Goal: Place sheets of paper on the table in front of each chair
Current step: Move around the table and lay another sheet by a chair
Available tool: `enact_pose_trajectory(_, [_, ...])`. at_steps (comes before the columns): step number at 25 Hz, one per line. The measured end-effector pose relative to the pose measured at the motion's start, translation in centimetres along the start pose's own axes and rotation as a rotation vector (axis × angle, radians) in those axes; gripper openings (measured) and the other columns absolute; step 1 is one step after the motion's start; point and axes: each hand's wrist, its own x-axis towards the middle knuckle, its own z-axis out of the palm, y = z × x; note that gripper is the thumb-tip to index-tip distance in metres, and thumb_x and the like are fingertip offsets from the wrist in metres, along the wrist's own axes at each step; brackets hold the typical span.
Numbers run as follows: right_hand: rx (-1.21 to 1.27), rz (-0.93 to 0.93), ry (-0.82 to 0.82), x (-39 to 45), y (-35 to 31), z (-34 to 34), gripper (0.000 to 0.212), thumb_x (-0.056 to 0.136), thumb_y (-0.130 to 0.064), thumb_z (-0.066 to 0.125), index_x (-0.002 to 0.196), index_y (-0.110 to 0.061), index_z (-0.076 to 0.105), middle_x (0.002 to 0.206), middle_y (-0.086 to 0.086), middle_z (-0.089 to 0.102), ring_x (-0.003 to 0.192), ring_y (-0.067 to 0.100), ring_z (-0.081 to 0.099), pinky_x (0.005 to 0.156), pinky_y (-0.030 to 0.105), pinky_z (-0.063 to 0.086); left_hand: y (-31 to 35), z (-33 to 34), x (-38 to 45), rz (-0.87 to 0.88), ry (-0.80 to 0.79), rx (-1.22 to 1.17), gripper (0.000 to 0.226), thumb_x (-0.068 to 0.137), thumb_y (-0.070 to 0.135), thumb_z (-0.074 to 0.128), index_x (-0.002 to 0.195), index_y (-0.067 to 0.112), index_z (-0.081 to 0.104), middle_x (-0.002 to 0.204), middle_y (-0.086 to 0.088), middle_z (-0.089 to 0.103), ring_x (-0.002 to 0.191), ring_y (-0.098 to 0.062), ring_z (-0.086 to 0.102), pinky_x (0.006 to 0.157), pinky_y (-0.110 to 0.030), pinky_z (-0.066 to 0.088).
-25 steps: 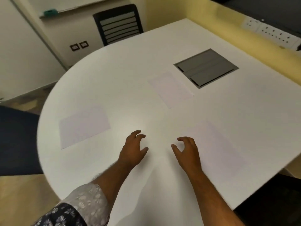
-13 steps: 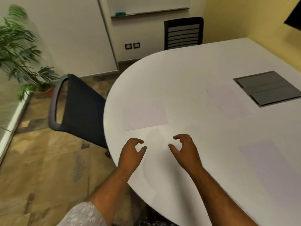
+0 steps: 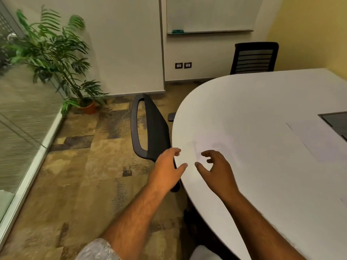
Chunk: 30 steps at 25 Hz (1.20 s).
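A faint white sheet of paper (image 3: pixel 214 145) lies on the white table (image 3: pixel 272 184) near its rounded left edge, in front of a black chair (image 3: pixel 152 128). A second sheet (image 3: pixel 317 139) lies farther right. My left hand (image 3: pixel 167 169) hovers over the table's edge, empty, fingers curled apart. Just right of it, my right hand (image 3: pixel 216 169) hovers over the table below the near sheet, also empty with fingers apart. Another black chair (image 3: pixel 254 58) stands at the far end.
A grey flap panel (image 3: pixel 336 122) is set into the table at the right edge. A potted plant (image 3: pixel 56 59) stands by the glass wall at the left. A whiteboard (image 3: pixel 208 15) hangs on the back wall. Patterned floor lies left of the table.
The view has swung left along the table. Both hands stayed empty and drifted toward the rounded edge; the near chair and the plant came into view.
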Motion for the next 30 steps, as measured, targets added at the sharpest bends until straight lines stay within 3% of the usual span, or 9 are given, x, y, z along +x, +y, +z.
enact_pose_trajectory(8, [0.07, 0.044, 0.088, 9.6, -3.9, 5.0, 0.045, 0.09, -0.051, 0.075, 0.13, -0.039, 0.058, 0.136, -0.015, 0.061, 0.117, 0.009, 0.062, 0.094, 0.033, 0.059, 1.7, -9.7, 13.5, 0.223, -0.087, 0.176, 0.055, 0.091, 0.04, 0.077, 0.141, 0.031, 0.057, 0.143, 0.013, 0.054, 0.129, -0.008, 0.052, 0.104, -0.028, 0.047])
enact_pose_trajectory(14, [0.097, 0.091, 0.057, 17.7, -6.3, 8.7, 0.047, 0.092, -0.043, 0.076, 0.134, -0.032, 0.058, 0.139, -0.01, 0.06, 0.118, 0.012, 0.063, 0.091, 0.028, 0.056, -0.7, -14.1, 23.0, 0.235, -0.199, 0.247, 0.045, 0.091, 0.04, 0.076, 0.133, 0.035, 0.06, 0.136, 0.016, 0.057, 0.129, -0.004, 0.052, 0.106, -0.025, 0.044])
enact_pose_trajectory(19, [0.103, 0.167, 0.075, 22.6, -7.5, 11.2, 0.045, 0.094, -0.04, 0.075, 0.135, -0.031, 0.057, 0.139, -0.01, 0.06, 0.115, 0.008, 0.061, 0.088, 0.024, 0.052, -3.0, -14.5, 31.0, 0.181, -0.23, 0.097, 0.034, 0.091, 0.033, 0.078, 0.123, 0.031, 0.068, 0.127, 0.016, 0.059, 0.121, -0.004, 0.054, 0.105, -0.026, 0.042])
enact_pose_trajectory(24, [0.069, 0.275, 0.132, 28.1, -9.4, 15.5, 0.048, 0.094, -0.041, 0.073, 0.138, -0.03, 0.056, 0.139, -0.011, 0.059, 0.113, 0.008, 0.061, 0.089, 0.025, 0.051, -5.9, -14.0, 41.0, 0.224, -0.363, 0.061, 0.032, 0.09, 0.031, 0.079, 0.121, 0.03, 0.07, 0.13, 0.014, 0.06, 0.117, -0.005, 0.053, 0.095, -0.025, 0.04])
enact_pose_trajectory(30, [0.098, 0.539, 0.307, 36.3, -14.0, 20.9, 0.052, 0.092, -0.043, 0.075, 0.137, -0.028, 0.056, 0.14, -0.004, 0.059, 0.118, 0.018, 0.064, 0.088, 0.028, 0.049, -9.8, -15.4, 53.1, 0.339, -0.584, 0.025, 0.031, 0.089, 0.03, 0.079, 0.119, 0.029, 0.07, 0.13, 0.012, 0.061, 0.123, -0.006, 0.053, 0.098, -0.025, 0.04])
